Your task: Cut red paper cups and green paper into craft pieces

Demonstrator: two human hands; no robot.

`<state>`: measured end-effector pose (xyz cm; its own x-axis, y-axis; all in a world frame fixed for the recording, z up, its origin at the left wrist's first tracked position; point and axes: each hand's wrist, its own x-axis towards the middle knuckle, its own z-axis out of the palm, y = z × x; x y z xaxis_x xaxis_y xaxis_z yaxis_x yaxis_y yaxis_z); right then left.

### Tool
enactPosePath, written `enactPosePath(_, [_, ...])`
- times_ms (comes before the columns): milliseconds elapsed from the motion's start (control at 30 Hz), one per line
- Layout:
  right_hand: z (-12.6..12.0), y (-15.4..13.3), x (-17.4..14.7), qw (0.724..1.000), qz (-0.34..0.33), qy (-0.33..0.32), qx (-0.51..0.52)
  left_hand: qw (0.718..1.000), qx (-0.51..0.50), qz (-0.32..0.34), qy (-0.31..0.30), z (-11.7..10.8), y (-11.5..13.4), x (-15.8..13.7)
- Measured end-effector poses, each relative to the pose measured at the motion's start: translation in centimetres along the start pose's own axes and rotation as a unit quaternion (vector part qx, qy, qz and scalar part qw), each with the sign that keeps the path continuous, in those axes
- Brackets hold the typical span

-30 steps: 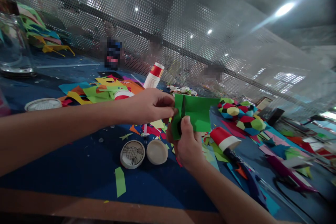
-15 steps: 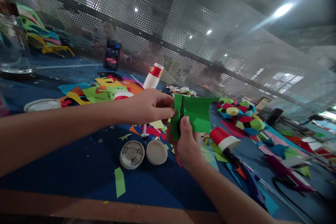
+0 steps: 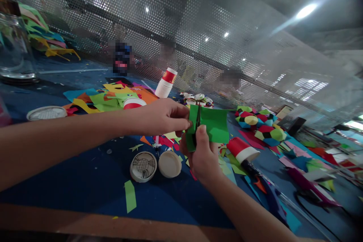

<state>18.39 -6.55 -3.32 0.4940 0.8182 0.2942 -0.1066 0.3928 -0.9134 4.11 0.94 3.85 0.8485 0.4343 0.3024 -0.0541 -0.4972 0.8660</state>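
A green sheet of paper (image 3: pixel 215 124) is held up above the table, cut part of the way along from its lower edge. My left hand (image 3: pixel 167 116) pinches its narrow left strip between thumb and fingers. Dark scissors (image 3: pixel 198 115) stand in the slit, with their blades pointing up and away. My right hand (image 3: pixel 204 155) is closed around the scissors, thumb on top, and hides most of their handles. Below the hands lie a round lid with a drawing (image 3: pixel 143 166) and a plain round lid (image 3: pixel 169 164). A light green paper scrap (image 3: pixel 130 196) rests nearer the front edge.
Coloured paper scraps (image 3: pixel 113 98) cover the table's middle. A cup stack (image 3: pixel 166 83) leans behind them. At right are a tipped red-and-white cup (image 3: pixel 242 149), a dark blue glue gun (image 3: pixel 268 193), a purple glue gun (image 3: pixel 313 187) and paper balls (image 3: pixel 269 135). A glass jar (image 3: pixel 17 45) stands left.
The scissor blades have closed further in the green paper, and the slit looks longer. The sheet's right part has shifted slightly. Both hands stay nearly in place.
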Motion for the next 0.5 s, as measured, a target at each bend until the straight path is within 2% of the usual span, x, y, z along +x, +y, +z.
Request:
enactPosePath(167, [0.07, -0.17, -0.04, 1.0, 0.001, -0.016, -0.013, 1.0, 0.0, -0.022, -0.005, 0.0, 0.06, 0.15])
enactPosePath(500, [-0.03, 0.02, 0.26, 0.997, -0.041, -0.035, -0.051, 1.0, 0.002, -0.025, 0.002, -0.07, -0.07, 0.24])
